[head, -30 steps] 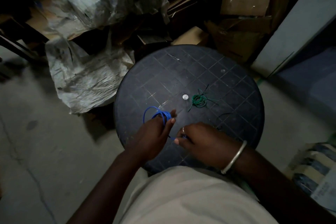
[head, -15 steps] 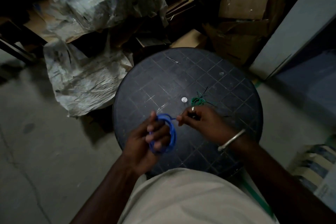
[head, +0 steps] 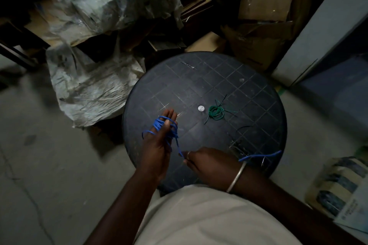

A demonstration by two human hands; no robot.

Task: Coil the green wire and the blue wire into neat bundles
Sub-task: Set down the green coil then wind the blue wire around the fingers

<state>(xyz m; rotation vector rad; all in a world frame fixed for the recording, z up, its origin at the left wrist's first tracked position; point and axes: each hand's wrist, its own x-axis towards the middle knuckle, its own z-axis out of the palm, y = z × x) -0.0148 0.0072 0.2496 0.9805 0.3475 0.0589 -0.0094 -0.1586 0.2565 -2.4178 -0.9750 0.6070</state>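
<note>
The blue wire (head: 161,124) is looped several times around the fingers of my left hand (head: 159,145), held flat and upright over the round black table (head: 258,93). A strand runs from the loops down to my right hand (head: 209,165), which pinches it. The wire's loose tail sticks out to the right past my wrist with the metal bangle. The green wire (head: 215,112) lies as a small coil on the table's middle, with loose ends sticking out, untouched by either hand.
A small white disc (head: 201,108) sits left of the green coil. Thin dark wire scraps (head: 239,145) lie near the table's right front. Cardboard boxes (head: 264,6) and plastic-wrapped bundles (head: 111,2) crowd the back. A patterned bag (head: 334,183) stands at right.
My left hand rose and opened flat with the blue loops around its fingers. My right hand came back from near the green coil toward me, drawing the strand out.
</note>
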